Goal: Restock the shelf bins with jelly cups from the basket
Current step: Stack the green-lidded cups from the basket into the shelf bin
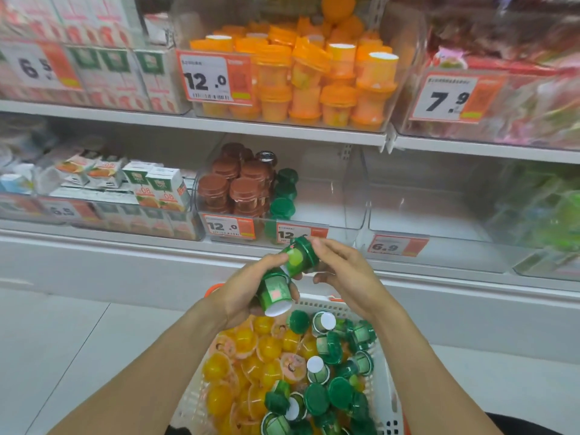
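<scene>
Up front, holding two green jelly cups above the white basket point(387, 400) — left hand point(248, 291) curling round one green cup point(276, 291), tilted with its white base pointing down toward the basket, thumb lying along the top of it. Pinching the second green cup point(298, 257) with the right hand point(342, 274), fingertips on its ridged green lid, the cup lying slantwise and touching the first one between the two hands. Sitting low in the view, the basket holding a heap of loose green jelly cups point(332, 394) on its right side and yellow jelly cups point(248, 368) on its left, some tipped over with white bases showing. Standing on the lower shelf behind the hands, a clear shelf bin point(351, 221) carrying stacked brown-lidded cups point(238, 189) at its left and a short column of green-lidded cups point(284, 196) just beside them — the rest of that bin showing bare plastic. Hanging on its front edge, two orange price tags point(229, 227), the right one partly hidden by the raised cup. Filling the bin on the upper shelf, orange jelly cups point(314, 86) stacked several high. Lining the shelves to the left, small drink cartons point(157, 186).
</scene>
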